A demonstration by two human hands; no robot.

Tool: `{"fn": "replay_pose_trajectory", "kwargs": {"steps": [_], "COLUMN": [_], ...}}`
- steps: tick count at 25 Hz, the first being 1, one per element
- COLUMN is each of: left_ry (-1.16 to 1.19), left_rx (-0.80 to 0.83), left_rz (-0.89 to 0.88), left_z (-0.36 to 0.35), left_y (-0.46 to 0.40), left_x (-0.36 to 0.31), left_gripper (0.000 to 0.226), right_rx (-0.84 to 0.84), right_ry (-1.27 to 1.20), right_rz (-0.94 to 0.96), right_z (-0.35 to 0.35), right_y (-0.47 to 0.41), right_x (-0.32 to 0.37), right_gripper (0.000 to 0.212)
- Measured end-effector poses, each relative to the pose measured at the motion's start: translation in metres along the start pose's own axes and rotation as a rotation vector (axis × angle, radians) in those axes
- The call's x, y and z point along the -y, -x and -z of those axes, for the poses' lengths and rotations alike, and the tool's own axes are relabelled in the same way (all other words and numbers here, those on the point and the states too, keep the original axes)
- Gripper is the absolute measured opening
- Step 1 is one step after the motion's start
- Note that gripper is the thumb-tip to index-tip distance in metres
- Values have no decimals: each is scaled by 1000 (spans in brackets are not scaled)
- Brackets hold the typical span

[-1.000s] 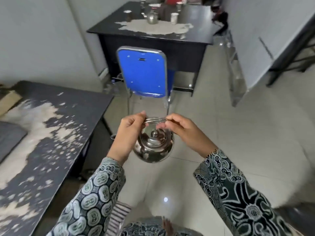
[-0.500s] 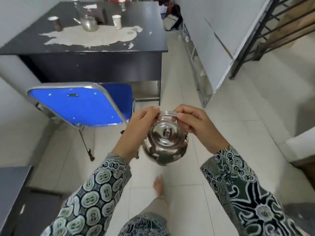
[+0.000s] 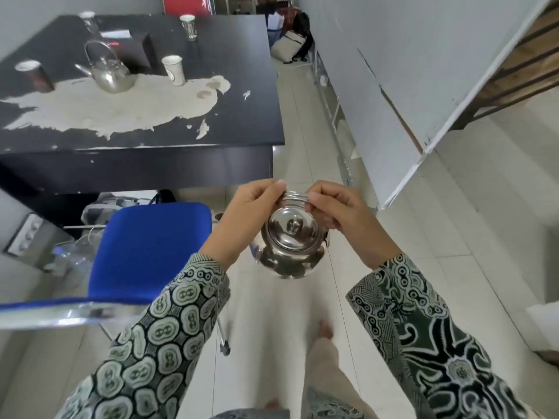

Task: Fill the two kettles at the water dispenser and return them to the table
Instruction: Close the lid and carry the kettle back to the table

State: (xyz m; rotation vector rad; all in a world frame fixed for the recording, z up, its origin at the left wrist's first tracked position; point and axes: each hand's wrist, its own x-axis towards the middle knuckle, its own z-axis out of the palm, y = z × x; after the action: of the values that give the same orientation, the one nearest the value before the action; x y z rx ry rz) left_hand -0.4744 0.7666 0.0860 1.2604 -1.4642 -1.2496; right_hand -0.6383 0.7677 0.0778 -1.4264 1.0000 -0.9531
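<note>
While I am watching the head view swing round, the black table [image 3: 242,86] is coming much closer than it was a second ago, and the blue chair [image 3: 145,246] is now sliding past on the left side. The left hand [image 3: 248,219] and the right hand [image 3: 338,213] are both pinching the wire handle of the shiny kettle [image 3: 290,246], each grip closed on the handle, with the kettle hanging between them over the tiled floor [image 3: 423,237], lid on, just as before. The second kettle [image 3: 110,74] is standing on the table among the paper cups [image 3: 174,69]. I cannot tell whether the carried kettle is holding water. Judging by the approach, I am reading this as the carry toward the table, with the set-down not yet done.
</note>
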Motion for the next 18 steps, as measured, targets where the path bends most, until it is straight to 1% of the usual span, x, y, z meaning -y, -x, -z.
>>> {"fn": "replay_pose_trajectory", "kwargs": {"steps": [3, 5, 10, 14, 18], "left_ry": [-40, -81, -121, -183, -201], "left_rx": [-15, -34, -182, -309, -373], "left_rz": [-46, -72, -114, -131, -191], "left_z": [5, 6, 2, 9, 31], "left_y": [-83, -138, -275, -380, -481], "left_x": [0, -1, -11, -20, -23], "left_gripper": [36, 36, 41, 40, 39], "right_rx": [37, 102, 269, 328, 400], "right_ry": [-26, -68, -128, -183, -242], "right_rz": [24, 37, 20, 8, 19], "right_z": [40, 71, 142, 183, 211], "right_y": [-75, -129, -269, -375, -482], "right_x": [-3, -7, -5, -4, -2], "right_gripper": [26, 24, 24, 31, 30]}}
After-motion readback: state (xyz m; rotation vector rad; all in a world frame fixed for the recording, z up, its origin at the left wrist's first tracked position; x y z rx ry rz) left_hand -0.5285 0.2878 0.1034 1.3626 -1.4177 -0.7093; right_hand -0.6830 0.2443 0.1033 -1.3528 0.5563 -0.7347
